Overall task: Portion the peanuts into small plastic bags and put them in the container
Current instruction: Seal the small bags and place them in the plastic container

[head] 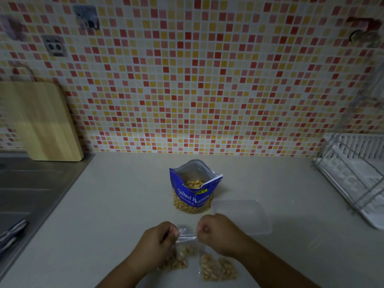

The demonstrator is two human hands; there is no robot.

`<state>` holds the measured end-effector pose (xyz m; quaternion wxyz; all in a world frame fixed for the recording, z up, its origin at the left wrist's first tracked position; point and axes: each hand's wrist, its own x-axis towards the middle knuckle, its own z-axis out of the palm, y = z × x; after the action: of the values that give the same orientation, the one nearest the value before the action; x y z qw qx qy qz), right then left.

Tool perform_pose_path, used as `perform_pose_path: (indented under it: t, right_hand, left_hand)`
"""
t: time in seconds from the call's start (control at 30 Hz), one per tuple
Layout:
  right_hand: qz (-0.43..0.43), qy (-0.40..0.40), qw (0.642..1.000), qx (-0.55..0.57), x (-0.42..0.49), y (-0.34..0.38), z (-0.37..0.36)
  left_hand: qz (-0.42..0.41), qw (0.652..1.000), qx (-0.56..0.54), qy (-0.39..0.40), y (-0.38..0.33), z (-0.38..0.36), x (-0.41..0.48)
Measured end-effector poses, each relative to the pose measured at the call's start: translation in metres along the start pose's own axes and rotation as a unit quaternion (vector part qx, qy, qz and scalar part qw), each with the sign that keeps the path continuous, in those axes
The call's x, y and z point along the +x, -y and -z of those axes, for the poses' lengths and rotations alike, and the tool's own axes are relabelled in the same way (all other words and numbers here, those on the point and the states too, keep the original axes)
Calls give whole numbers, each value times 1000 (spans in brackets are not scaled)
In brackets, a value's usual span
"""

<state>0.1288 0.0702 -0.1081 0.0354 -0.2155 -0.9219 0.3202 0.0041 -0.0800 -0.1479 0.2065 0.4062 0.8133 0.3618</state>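
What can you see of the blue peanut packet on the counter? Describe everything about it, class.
The peanut packet is a glossy blue pouch with white lettering reading Salted Peanuts and a clear lower window showing nuts. It stands upright on the pale counter, its top open, silvery inside, with peanuts visible within. A clear container lies close beside its base; contact cannot be told.

Desk (116, 204): open peanut pouch (194, 196) stands at centre. Clear container (245, 217) sits just right of it. Filled small bag (216, 269) lies near the front edge. Dish rack (353, 175) stands at the right edge.

Bare forearms end in bare hands — left hand (158, 239), right hand (218, 233).
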Motion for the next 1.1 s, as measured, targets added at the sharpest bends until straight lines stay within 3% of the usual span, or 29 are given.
perform_pose_path:
  t: [0.13, 0.2, 0.3, 0.47, 0.7, 0.97, 1.1]
  right_hand:
    - [-47, 29, 995, -87, 13, -5, -26]
    - [-21, -35, 980, -196, 18, -8, -38]
    - [-7, -9, 956, -295, 27, -12, -53]
    - [2, 12, 950, -311, 28, -31, -60]
    - [-37, 69, 940, -333, 17, -27, -38]
    - [5, 22, 924, -381, 16, -43, -44]
    - [20, -27, 935, -353, 7, -38, -30]
  left_hand:
    - [32, 997, 64, 9, 15, -9, 6]
    - [16, 996, 83, -6, 25, -15, 11]
    - [-10, 994, 101, -33, 38, -26, 21]
    - [-9, 987, 145, -66, 49, -35, 26]
    - [-28, 986, 157, -44, 52, -38, 27]
    - [-113, 979, 167, -39, 30, -36, 26]
    - [-139, 976, 167, 22, 16, -43, 28]
